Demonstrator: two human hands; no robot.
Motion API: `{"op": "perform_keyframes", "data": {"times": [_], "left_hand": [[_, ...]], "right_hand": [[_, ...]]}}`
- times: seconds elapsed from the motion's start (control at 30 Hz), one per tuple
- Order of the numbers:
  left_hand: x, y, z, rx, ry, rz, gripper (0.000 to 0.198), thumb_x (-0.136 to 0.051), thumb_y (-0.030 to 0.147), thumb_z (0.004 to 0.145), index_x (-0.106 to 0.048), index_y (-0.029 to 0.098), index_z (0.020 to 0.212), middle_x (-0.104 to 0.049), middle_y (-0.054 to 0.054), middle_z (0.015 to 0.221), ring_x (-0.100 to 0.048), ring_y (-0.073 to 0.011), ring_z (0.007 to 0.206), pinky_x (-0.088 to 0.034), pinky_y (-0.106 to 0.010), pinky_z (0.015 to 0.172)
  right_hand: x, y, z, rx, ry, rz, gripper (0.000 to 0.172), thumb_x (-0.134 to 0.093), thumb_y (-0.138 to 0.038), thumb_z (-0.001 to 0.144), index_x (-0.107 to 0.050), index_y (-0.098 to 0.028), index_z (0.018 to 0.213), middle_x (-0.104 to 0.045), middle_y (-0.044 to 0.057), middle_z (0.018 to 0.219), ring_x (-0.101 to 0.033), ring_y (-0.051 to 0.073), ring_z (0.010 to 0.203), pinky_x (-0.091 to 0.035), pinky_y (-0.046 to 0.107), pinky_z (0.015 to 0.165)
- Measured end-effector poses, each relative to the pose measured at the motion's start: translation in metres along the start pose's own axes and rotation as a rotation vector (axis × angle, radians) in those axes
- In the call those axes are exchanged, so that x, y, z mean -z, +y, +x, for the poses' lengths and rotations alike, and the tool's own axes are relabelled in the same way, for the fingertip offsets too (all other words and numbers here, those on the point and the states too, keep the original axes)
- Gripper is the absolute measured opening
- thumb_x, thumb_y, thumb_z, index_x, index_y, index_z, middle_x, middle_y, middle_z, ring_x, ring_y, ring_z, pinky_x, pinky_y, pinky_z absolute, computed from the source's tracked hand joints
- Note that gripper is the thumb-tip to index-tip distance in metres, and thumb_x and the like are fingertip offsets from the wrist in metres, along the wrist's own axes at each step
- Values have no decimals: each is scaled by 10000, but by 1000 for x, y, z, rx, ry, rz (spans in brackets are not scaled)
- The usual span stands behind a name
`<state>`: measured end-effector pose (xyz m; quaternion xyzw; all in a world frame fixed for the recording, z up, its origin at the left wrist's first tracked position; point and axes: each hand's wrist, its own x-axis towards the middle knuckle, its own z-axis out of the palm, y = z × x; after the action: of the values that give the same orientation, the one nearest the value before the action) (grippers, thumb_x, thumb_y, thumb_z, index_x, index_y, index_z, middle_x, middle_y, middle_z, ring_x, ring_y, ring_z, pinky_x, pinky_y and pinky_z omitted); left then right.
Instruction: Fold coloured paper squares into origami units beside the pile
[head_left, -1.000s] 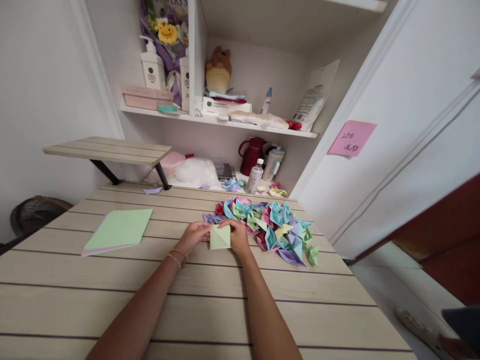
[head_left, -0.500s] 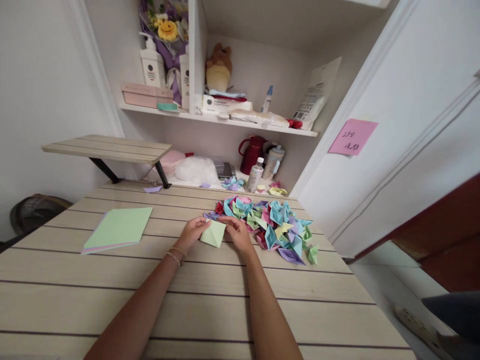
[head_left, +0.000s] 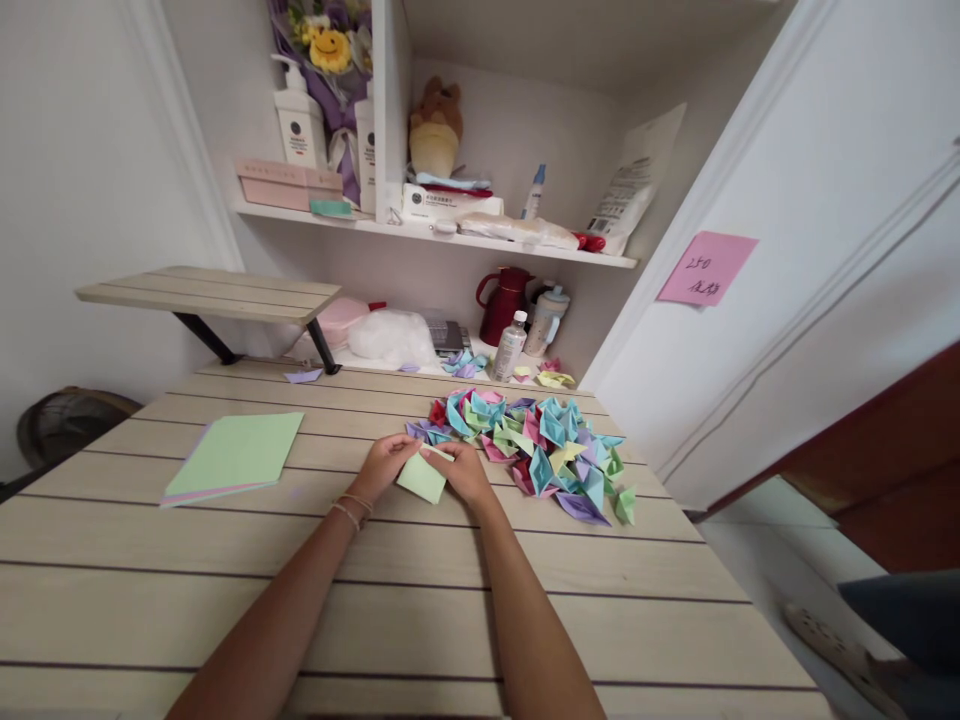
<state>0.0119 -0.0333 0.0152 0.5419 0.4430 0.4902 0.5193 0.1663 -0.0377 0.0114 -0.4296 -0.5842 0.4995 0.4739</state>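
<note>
A small folded piece of light green paper [head_left: 422, 480] is held between my two hands, just above the table. My left hand [head_left: 387, 466] pinches its upper left edge. The fingers of my right hand [head_left: 463, 470] grip its top edge, close to the left fingertips. Just beyond and to the right lies a heap of folded paper boats [head_left: 555, 430] in blue, green, pink, purple and yellow. To the left rests a stack of square paper sheets [head_left: 238, 455], light green on top with pink and bluish edges below.
A small raised wooden shelf [head_left: 210, 292] stands at the table's back left. Behind the heap are a clear bottle [head_left: 510, 347], a red jug [head_left: 504, 305] and a pale cup [head_left: 547, 320]. A pink note [head_left: 709, 268] is stuck to the right wall.
My right hand has moved left and closed on the paper's top edge, near the left fingertips. The green paper has turned and now shows a squarer, flat face.
</note>
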Motion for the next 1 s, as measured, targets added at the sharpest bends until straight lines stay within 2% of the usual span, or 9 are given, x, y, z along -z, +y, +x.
{"op": "perform_keyframes", "data": {"times": [0.17, 0.27, 0.43, 0.57, 0.73, 0.83, 0.93, 1.0], "left_hand": [[1, 7, -4, -87, 31, 134, 256, -619, 375, 670, -609, 123, 628, -560, 12, 563, -491, -105, 528, -362, -197, 487], [2, 8, -7, -117, -9, 181, 256, -586, 381, 700, -593, 131, 646, -556, 9, 569, -489, -108, 533, -363, -196, 481], [5, 6, -7, -140, -152, 261, 257, -510, 386, 768, -578, 141, 730, -588, -6, 618, -504, -113, 551, -365, -192, 483], [10, 5, -6, -141, -162, 308, 252, -513, 384, 765, -573, 140, 737, -577, -1, 598, -491, -109, 528, -344, -190, 459], [11, 8, -7, -160, -176, 301, 242, -530, 375, 755, -570, 141, 707, -548, 14, 559, -471, -98, 508, -329, -185, 448], [10, 8, -7, -141, -172, 244, 236, -553, 374, 743, -562, 141, 715, -553, 12, 570, -489, -97, 515, -350, -181, 448], [12, 5, -6, -90, -139, 165, 259, -572, 394, 732, -540, 149, 810, -566, 15, 590, -497, -88, 457, -366, -180, 415], [14, 3, -4, -66, -101, 122, 297, -588, 407, 722, -507, 165, 874, -549, 37, 555, -453, -70, 371, -331, -167, 357]], "right_hand": [[0, 7, 2, -76, 11, 171, 305, -735, -400, 555, -683, -133, 690, -648, 29, 613, -541, 128, 520, -402, 245, 517], [1, 11, 3, -101, -3, 234, 297, -748, -382, 542, -674, -125, 671, -644, 33, 603, -533, 121, 500, -400, 242, 500], [2, 13, 4, -74, 11, 198, 274, -740, -356, 554, -662, -118, 666, -631, 35, 600, -534, 122, 516, -402, 235, 497], [3, 10, 3, -31, -16, 87, 253, -712, -360, 589, -654, -125, 660, -620, 28, 583, -519, 113, 488, -383, 218, 463], [6, 6, -1, 2, -114, -93, 245, -628, -403, 679, -622, -159, 691, -501, -43, 401, -414, 80, 326, -268, 184, 345], [7, 6, -1, 20, -152, -105, 247, -598, -421, 704, -591, -175, 728, -462, -68, 372, -375, 71, 290, -232, 173, 320], [8, 6, 0, 27, -109, -50, 264, -589, -438, 708, -564, -178, 744, -456, -77, 378, -364, 65, 292, -227, 167, 317], [8, 6, 0, 20, -60, -5, 272, -588, -443, 707, -552, -177, 747, -451, -80, 381, -355, 61, 294, -231, 165, 320]]}}
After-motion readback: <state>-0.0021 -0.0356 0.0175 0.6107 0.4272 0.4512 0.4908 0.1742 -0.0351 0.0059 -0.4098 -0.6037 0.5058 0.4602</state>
